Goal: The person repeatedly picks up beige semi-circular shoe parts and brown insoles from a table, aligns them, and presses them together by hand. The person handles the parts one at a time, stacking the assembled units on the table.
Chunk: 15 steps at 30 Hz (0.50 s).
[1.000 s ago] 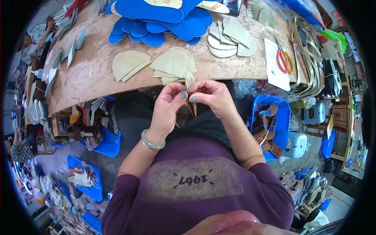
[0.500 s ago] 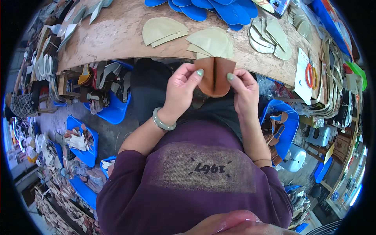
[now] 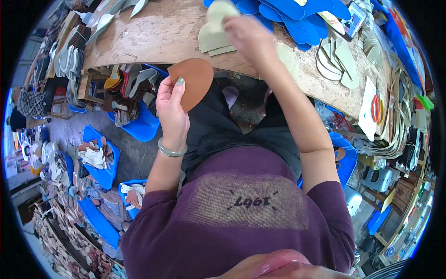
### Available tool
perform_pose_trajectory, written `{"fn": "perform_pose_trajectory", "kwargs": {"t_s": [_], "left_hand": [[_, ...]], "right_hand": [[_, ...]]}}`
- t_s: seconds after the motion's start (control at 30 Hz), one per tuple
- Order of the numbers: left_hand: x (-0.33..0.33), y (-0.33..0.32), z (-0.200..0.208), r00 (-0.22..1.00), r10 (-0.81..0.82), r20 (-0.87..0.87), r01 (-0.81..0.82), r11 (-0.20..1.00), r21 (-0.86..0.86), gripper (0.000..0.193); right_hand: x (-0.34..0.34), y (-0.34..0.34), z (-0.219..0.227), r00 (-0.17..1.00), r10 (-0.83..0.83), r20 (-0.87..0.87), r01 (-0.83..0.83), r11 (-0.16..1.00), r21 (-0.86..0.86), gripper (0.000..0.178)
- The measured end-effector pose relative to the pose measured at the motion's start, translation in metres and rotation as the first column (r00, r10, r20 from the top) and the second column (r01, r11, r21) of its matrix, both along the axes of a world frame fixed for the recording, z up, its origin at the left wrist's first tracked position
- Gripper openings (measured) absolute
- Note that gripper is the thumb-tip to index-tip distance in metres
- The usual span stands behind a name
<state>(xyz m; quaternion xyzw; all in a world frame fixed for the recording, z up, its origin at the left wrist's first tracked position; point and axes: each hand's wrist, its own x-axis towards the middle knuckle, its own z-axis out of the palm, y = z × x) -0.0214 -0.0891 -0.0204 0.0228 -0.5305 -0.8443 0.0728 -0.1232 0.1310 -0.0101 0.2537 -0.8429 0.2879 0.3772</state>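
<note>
My left hand (image 3: 173,104) pinches a brown leather piece (image 3: 197,83) with a rounded edge, thumb on its face, in front of the table's near edge. My right hand (image 3: 251,39) reaches over the table, slightly blurred. Its fingertips close on the edge of a pale cream-green piece (image 3: 222,11), which shows above a small stack of similar half-round pieces (image 3: 216,39). Another pale stack (image 3: 289,60) lies partly hidden behind my right forearm.
Blue sole-shaped pieces (image 3: 292,16) are heaped at the back of the wooden table (image 3: 139,42). More pale pieces (image 3: 335,63) and orange-handled scissors (image 3: 377,109) lie to the right. Blue bins (image 3: 100,158) of cut pieces stand on the floor.
My right hand has let go of the brown piece and moved up over the table to a pale piece. My left hand has carried the brown piece leftward.
</note>
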Motion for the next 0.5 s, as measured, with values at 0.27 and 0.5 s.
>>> {"fn": "perform_pose_trajectory", "kwargs": {"t_s": [0.27, 0.5], "left_hand": [[-0.039, -0.002, 0.014, 0.952, 0.226, -0.208, -0.240, 0.970, -0.044, 0.031], [-0.045, 0.110, 0.025, 0.527, -0.580, -0.621, -0.447, 0.432, -0.783, 0.032]], "right_hand": [[0.084, 0.039, -0.006, 0.937, -0.083, 0.340, 0.194, 0.931, -0.308, 0.013], [0.122, 0.166, -0.004, 0.793, -0.559, 0.243, 0.604, 0.773, -0.193, 0.018]]}}
